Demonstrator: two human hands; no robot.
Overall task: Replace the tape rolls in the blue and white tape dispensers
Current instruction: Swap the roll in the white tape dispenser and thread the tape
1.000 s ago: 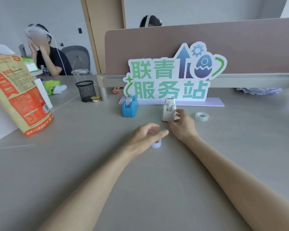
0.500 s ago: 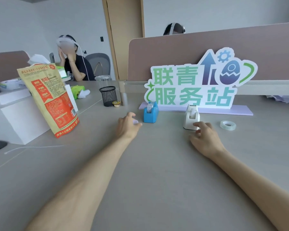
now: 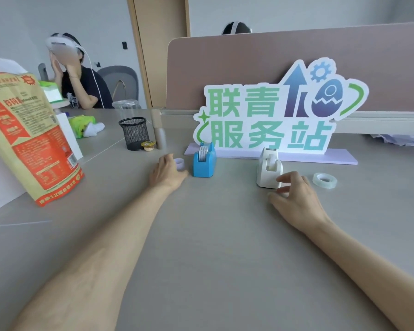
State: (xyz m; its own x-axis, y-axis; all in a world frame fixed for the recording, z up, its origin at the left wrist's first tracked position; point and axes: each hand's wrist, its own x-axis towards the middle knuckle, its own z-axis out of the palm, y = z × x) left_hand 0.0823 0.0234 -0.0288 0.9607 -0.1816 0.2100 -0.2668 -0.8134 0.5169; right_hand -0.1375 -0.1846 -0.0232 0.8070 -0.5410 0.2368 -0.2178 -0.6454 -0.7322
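Observation:
A blue tape dispenser (image 3: 203, 162) with a printed roll in it stands on the grey desk before the sign. Just left of it lies a small pale ring of tape (image 3: 179, 162), and my left hand (image 3: 167, 173) rests against that ring with its fingers around it. A white tape dispenser (image 3: 269, 169) stands to the right, a small whitish roll in its cradle. My right hand (image 3: 296, 198) lies just in front of it, fingers spread, fingertips at its base. A clear tape roll (image 3: 324, 180) lies flat further right.
A cut-out sign (image 3: 273, 115) on a lilac base stands behind the dispensers, against a brown partition. A black mesh cup (image 3: 134, 133) and a small jelly cup (image 3: 148, 145) sit at the back left. A tall orange bag (image 3: 26, 139) stands at the left. A person sits beyond.
My left hand has carried the small ring from the middle of the desk to the left side of the blue dispenser. My right hand has drawn back from the white dispenser.

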